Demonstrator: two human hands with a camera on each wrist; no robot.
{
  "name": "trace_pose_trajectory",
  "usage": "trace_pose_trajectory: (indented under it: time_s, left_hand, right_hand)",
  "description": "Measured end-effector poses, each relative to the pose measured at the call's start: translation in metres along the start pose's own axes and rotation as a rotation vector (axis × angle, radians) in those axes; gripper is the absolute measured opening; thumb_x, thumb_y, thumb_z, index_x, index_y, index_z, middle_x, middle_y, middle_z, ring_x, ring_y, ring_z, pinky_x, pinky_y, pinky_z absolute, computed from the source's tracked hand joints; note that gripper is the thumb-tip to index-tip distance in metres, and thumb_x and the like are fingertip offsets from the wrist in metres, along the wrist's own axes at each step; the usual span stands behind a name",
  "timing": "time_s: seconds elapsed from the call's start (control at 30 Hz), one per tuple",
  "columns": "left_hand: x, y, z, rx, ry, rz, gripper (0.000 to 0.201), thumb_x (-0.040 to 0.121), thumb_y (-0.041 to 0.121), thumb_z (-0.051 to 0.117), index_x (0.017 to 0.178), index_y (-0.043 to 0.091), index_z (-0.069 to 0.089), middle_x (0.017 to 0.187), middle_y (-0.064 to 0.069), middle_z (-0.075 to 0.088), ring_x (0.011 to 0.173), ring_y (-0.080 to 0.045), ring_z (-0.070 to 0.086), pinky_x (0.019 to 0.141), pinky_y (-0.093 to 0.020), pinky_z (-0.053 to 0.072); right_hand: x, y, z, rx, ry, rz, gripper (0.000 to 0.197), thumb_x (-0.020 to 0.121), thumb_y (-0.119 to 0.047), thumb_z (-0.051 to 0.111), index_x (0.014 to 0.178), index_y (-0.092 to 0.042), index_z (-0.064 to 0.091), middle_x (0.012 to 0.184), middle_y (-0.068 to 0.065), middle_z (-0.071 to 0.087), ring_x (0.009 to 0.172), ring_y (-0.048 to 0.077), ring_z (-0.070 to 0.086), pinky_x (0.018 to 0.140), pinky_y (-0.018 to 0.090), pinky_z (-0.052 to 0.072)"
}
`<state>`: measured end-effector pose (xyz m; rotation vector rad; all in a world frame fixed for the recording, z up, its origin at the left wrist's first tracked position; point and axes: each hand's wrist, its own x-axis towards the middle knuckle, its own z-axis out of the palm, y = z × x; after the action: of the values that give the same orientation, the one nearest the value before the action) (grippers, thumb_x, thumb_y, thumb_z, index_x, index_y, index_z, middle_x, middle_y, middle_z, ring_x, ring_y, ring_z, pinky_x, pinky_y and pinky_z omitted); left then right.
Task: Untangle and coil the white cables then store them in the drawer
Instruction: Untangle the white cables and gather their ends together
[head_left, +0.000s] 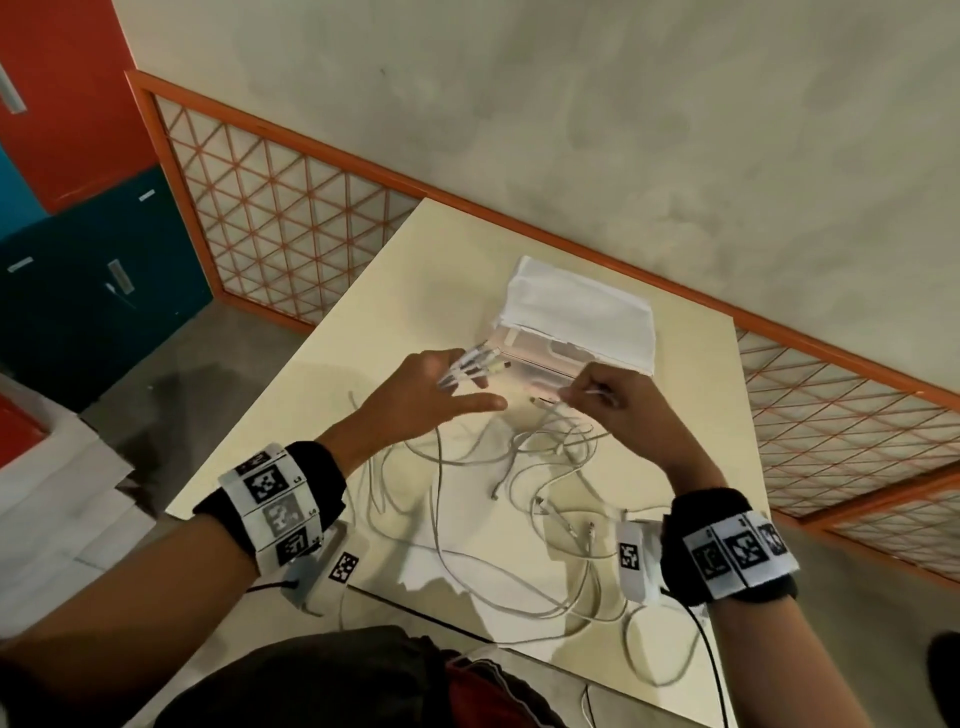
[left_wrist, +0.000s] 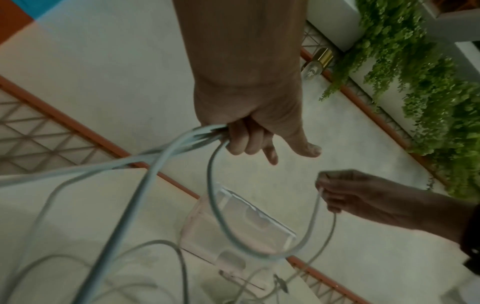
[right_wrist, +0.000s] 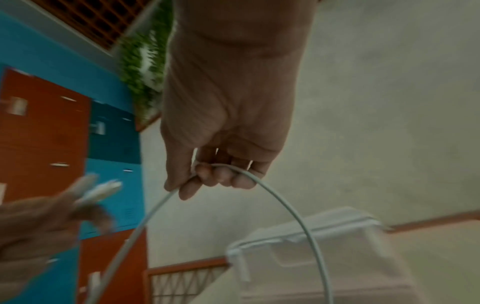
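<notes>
A tangle of white cables (head_left: 519, 467) lies on the cream table (head_left: 322, 395), with loops trailing over the near edge. My left hand (head_left: 467, 382) holds several cable ends between its curled fingers, and the connectors (head_left: 480, 360) stick out past them. In the left wrist view the left hand (left_wrist: 249, 142) grips that bundle (left_wrist: 161, 152) with index finger and thumb extended. My right hand (head_left: 587, 394) pinches one cable near its plug; in the right wrist view the right hand (right_wrist: 207, 179) has this cable (right_wrist: 285, 203) arching away from it. A translucent drawer box (head_left: 540, 358) stands just beyond both hands.
A folded white cloth (head_left: 576, 312) covers the box top. An orange lattice railing (head_left: 291, 223) runs behind the table along the wall. Red and blue lockers (head_left: 104, 291) stand at the left. Pale boards (head_left: 62, 493) lie on the floor at the left. Green plants (left_wrist: 428, 82) hang at the right.
</notes>
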<state>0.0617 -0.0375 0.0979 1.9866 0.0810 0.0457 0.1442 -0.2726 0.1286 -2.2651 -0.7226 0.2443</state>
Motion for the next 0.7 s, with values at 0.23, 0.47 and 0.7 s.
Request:
trace_pose_trajectory:
  time_s: [0.23, 0.47, 0.7]
  left_hand:
    - [-0.001, 0.008, 0.016, -0.177, -0.040, -0.022, 0.010, 0.081, 0.019, 0.073, 0.071, 0.018, 0.071, 0.043, 0.013, 0.041, 0.044, -0.005, 0.030, 0.047, -0.019, 0.027]
    - [0.010, -0.014, -0.021, 0.231, 0.434, 0.035, 0.024, 0.087, 0.025, 0.055, 0.083, 0.001, 0.057, 0.066, -0.016, 0.057, 0.059, -0.028, 0.049, 0.056, -0.032, 0.035]
    - [0.016, -0.043, -0.050, 0.390, 0.542, -0.210, 0.031, 0.092, 0.023, 0.055, 0.088, -0.008, 0.058, 0.092, -0.029, 0.063, 0.087, -0.041, 0.059, 0.066, -0.040, 0.041]
  right_hand:
    - [0.008, -0.045, 0.023, 0.010, 0.118, -0.154, 0.017, 0.087, -0.017, 0.065, 0.076, -0.004, 0.062, 0.061, 0.006, 0.059, 0.056, 0.013, 0.048, 0.055, 0.014, 0.035]
    - [-0.012, 0.017, 0.029, 0.077, -0.200, 0.106, 0.030, 0.099, -0.025, 0.045, 0.080, -0.007, 0.060, 0.051, -0.006, 0.049, 0.048, 0.009, 0.043, 0.055, 0.022, 0.039]
    - [-0.036, 0.074, 0.015, -0.013, -0.134, 0.254, 0.033, 0.100, -0.024, 0.040, 0.075, -0.017, 0.062, 0.055, -0.005, 0.048, 0.049, 0.004, 0.044, 0.063, 0.025, 0.039]
